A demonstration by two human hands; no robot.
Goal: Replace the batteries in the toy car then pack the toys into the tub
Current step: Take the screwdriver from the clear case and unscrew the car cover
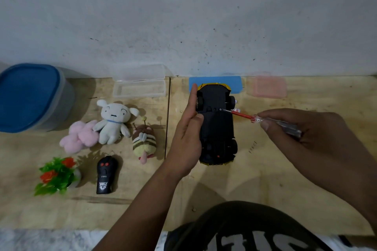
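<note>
**A:** So where's the toy car [217, 126] at? It's flipped belly-up on the plywood desk [265, 169], black underside facing the camera, only slivers of yellow body showing at the far and near ends.

**B:** Yep. The left hand [188, 134] presses flat against the car's left side, fingers straight and together, pointing at the wall. It covers that whole edge, so the wheels on that side are mostly hidden.

**A:** And the right hand [306, 138]? Its grip is pinched around the clear handle of a screwdriver [255, 118] with a red shaft. The tip sits on a small screw spot on the underside, but it's too tiny to tell if it's actually seated.

**B:** There's something small and red-white right beside the car's right front wheel, can't make out what it is. Blue case [236, 84] behind the car is half hidden by it, and a pink case [269, 87] further right looks washed out.

**A:** The tub [34, 98] sits far left with its blue lid on, cut off by the frame edge. Near it: an open clear box [139, 85], white plush [113, 122], pink plush [79, 136] partly under it, bee plush [144, 142], black remote [106, 175], and a fake plant [57, 175].

**B:** A few small dark marks on the desk right of the car, unreadable.
</note>
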